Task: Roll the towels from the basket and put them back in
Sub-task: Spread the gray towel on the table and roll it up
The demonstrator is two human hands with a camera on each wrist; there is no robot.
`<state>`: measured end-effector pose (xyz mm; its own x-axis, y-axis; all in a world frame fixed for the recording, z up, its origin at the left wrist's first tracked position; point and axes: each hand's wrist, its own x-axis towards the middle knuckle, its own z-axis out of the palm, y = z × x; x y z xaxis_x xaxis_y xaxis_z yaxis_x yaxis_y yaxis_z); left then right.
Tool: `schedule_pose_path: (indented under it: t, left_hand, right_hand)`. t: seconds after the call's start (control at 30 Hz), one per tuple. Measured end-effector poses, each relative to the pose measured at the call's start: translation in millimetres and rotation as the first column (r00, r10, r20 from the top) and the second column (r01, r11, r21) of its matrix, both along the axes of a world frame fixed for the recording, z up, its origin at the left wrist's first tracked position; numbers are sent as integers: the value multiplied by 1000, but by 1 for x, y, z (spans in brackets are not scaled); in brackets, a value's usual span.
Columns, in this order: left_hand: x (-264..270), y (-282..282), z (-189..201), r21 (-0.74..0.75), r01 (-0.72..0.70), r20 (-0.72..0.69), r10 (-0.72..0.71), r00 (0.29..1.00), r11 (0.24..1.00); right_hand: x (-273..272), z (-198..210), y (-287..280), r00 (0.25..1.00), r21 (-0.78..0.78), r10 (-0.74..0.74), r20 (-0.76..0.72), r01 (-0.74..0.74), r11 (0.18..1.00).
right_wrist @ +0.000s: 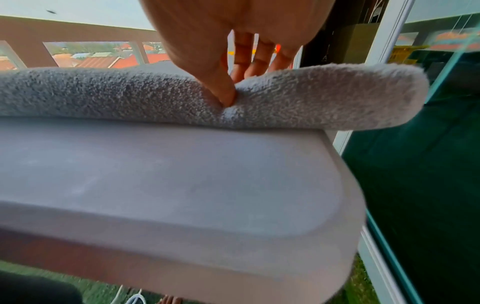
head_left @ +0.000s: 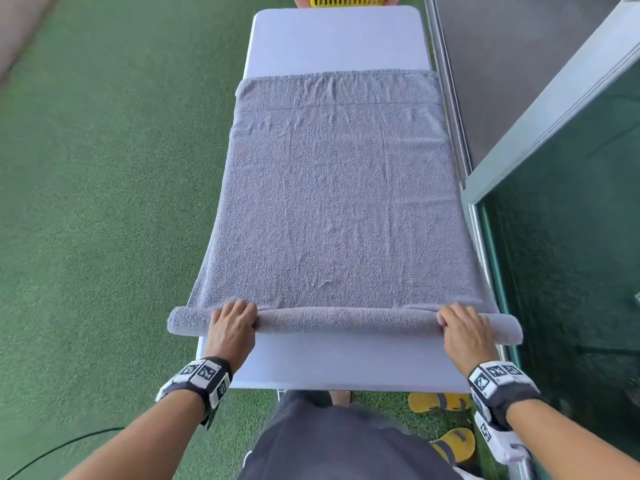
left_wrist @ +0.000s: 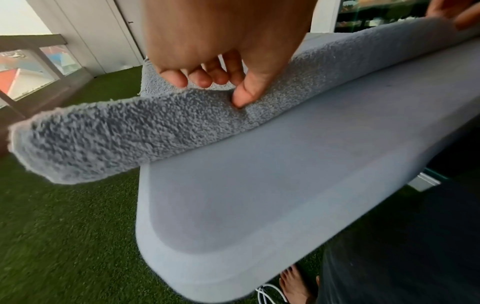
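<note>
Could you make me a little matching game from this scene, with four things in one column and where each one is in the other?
Things:
1. grey towel
2. yellow basket
3. left hand
4. yellow sandals

Places:
A. on the green turf beside the person's feet
B. gripping the rolled edge near its left end
C. spread along the white table, its near end rolled up
D. beyond the far end of the table

Pairs: 1-C, 2-D, 3-B, 4-A
</note>
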<state>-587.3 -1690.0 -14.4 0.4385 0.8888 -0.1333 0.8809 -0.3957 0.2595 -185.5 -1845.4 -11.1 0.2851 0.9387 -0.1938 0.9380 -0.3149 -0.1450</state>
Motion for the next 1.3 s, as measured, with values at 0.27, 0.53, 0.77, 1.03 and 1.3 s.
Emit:
schedule_pose_path:
  t: [0.27, 0.53, 0.77, 1.03, 1.3]
  left_hand:
    - [9, -10, -7, 25, -52, 21, 52, 998, 998]
    - [9, -8, -14, 26, -27, 9, 27, 1000, 999]
    - [8, 4, -11, -58, -51, 85, 56, 995, 997]
    - [-11, -16, -1, -146, -29, 49, 36, 998, 989]
    - [2, 26, 3, -49, -49, 28, 50, 998, 998]
  right_hand:
    - [-3, -5, 9, 996, 73, -81, -25, 83, 994]
    - [1, -14, -14, 999, 46, -16, -33, 18, 999]
    - [8, -12, 9, 993, 53, -66, -99, 71, 996]
    - [20, -2, 5, 972, -87, -71, -224, 53, 995]
    - [24, -4, 53, 962, -94, -200, -188, 185, 978]
